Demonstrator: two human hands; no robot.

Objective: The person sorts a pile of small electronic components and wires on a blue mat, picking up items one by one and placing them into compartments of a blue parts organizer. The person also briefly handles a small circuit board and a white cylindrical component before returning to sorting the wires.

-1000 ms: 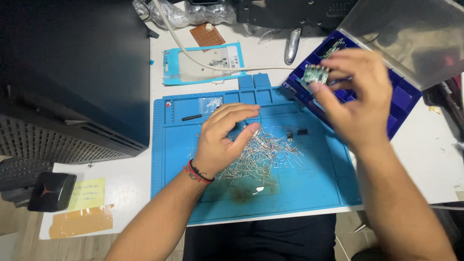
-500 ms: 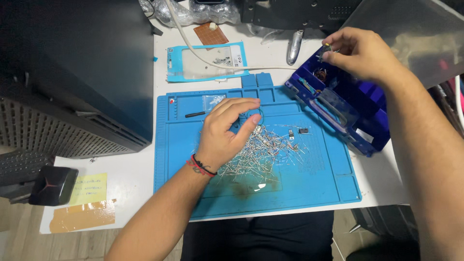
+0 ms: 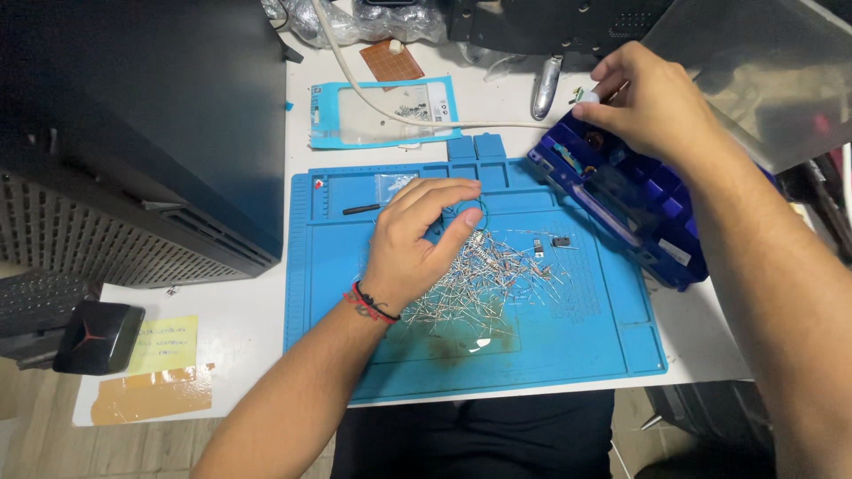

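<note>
Component pile (image 3: 484, 284) under left hand (image 3: 413, 244) loose grip, right hand (image 3: 652, 102) pinching part, organizer box (image 3: 639, 208) beside.

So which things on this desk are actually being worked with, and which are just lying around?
In use:
left hand resting on the pile of wire-legged parts
right hand pinching a small part over the parts box
blue mat

Lying about:
clear packet
copper board
yellow note
white cable
</note>
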